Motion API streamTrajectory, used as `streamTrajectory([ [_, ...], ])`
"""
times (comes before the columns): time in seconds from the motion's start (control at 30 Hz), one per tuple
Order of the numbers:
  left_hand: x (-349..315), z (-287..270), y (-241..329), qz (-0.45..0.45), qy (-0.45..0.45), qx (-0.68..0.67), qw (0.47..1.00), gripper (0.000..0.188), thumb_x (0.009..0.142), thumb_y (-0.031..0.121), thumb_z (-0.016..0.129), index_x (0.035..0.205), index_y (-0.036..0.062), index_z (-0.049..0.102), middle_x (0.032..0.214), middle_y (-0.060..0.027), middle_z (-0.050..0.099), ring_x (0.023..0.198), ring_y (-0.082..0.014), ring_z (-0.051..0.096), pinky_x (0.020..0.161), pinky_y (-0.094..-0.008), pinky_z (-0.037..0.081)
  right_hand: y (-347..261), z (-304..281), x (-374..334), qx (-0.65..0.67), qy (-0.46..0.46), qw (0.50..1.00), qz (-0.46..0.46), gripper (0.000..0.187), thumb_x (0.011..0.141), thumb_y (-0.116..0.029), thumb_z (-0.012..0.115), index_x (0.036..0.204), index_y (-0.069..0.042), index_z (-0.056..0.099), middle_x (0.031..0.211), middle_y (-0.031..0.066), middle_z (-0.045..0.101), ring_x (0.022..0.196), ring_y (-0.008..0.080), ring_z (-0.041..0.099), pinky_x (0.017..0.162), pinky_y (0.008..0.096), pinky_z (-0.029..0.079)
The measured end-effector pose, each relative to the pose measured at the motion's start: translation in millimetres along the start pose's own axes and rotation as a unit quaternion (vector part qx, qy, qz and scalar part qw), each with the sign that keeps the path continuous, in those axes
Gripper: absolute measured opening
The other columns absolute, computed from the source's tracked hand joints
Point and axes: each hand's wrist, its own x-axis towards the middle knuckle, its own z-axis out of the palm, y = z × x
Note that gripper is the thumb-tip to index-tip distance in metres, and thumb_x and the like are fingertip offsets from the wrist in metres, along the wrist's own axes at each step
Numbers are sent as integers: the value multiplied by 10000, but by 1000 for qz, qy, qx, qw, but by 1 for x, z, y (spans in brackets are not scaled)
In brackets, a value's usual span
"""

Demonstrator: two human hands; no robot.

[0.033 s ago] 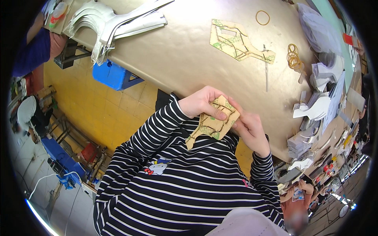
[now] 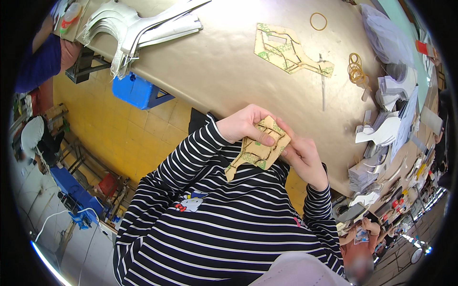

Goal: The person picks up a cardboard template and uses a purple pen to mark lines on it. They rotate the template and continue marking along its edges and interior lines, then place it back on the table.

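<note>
Close to my body, at the table's near edge, both hands hold a yellowish pattern board (image 2: 260, 151) with green print and dark curved slots. My left hand (image 2: 245, 125) grips its upper left side, thumb pressed flat on the face. On the opposite edge, my right hand (image 2: 304, 155) pinches the board; some of its fingertips are hidden behind it. The board's narrow end points down toward my striped top. A similar pattern board (image 2: 286, 53), with a rectangular cutout, lies flat on the table beyond my hands. A thin grey strip (image 2: 323, 90) lies by its narrow end.
A single rubber band (image 2: 318, 21) and a bunch of rubber bands (image 2: 356, 71) lie on the tan table (image 2: 214, 62). Stacked white curved pieces (image 2: 162, 31) occupy the far left; more cut pieces (image 2: 386, 128) line the right. A blue stool (image 2: 136, 90) stands below the table. Other people sit nearby.
</note>
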Motion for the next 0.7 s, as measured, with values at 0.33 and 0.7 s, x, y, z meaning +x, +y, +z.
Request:
streamTrajectory([
  [0.33, 2, -4, 6, -20, -7, 24, 999, 249, 737, 21, 738, 952, -19, 619, 863, -57, 671, 744, -93, 613, 669, -212, 475, 9, 6, 5, 38, 48, 998, -25, 498, 805, 25, 575, 1294, -62, 529, 600, 123, 503, 520, 218, 521, 542, 280, 419],
  [0.7, 5, -8, 2, -14, -11, -29, 999, 302, 776, 44, 716, 1043, -38, 601, 899, -54, 664, 772, -94, 616, 700, -220, 494, 17, 17, 9, -82, 147, 982, -82, 370, 826, 44, 521, 1191, 45, 582, 581, 79, 493, 484, 155, 467, 511, 258, 369],
])
